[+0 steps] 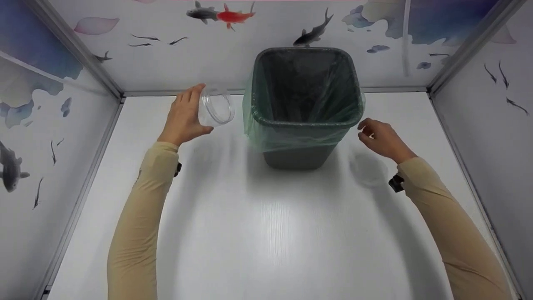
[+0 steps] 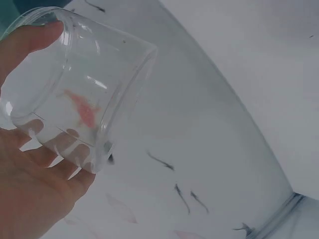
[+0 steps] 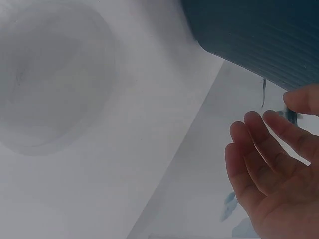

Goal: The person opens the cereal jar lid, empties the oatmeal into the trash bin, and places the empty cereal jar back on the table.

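Observation:
My left hand (image 1: 184,114) grips a clear plastic jar (image 1: 216,109) to the left of the bin, raised over the table. The jar is tipped on its side, its round rim toward the bin. In the left wrist view, the thumb lies on one side of the jar (image 2: 94,74) and the fingers spread along the other. My right hand (image 1: 381,138) is beside the bin's right rim, fingers loosely bent and holding nothing. Between the hands stands a dark grey bin (image 1: 297,158), lined with a thin green bag (image 1: 287,139) folded over its rim.
A faint round grey shape (image 3: 55,74) shows on the white table (image 1: 270,233) below my right hand. White walls with painted fish (image 1: 314,31) enclose the table at the back and on both sides. The bin stands close to the back wall.

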